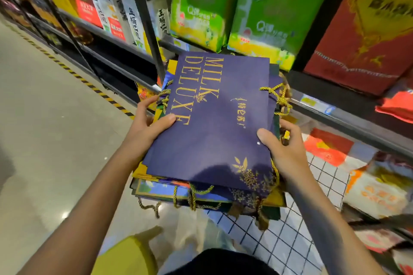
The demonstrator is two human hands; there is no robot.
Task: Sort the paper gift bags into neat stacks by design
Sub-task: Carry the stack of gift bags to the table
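A flat stack of paper gift bags [178, 190] with gold cord handles is held up in front of the shelves. On top lies a dark blue bag [214, 118] printed "MILK DELUXE" in gold. My left hand [149, 123] grips the stack's left edge, thumb on the top bag. My right hand [281, 147] grips the right edge, thumb on top too. Bags of other designs, yellow and blue, peek out below.
Black metal shelving [145, 13] holds green boxes [225, 4] and a red box [366, 20] straight ahead. A white wire grid [288, 239] lies below the stack. Red and orange packages [328, 147] sit at the right. Grey floor with hazard tape [73, 71] lies left.
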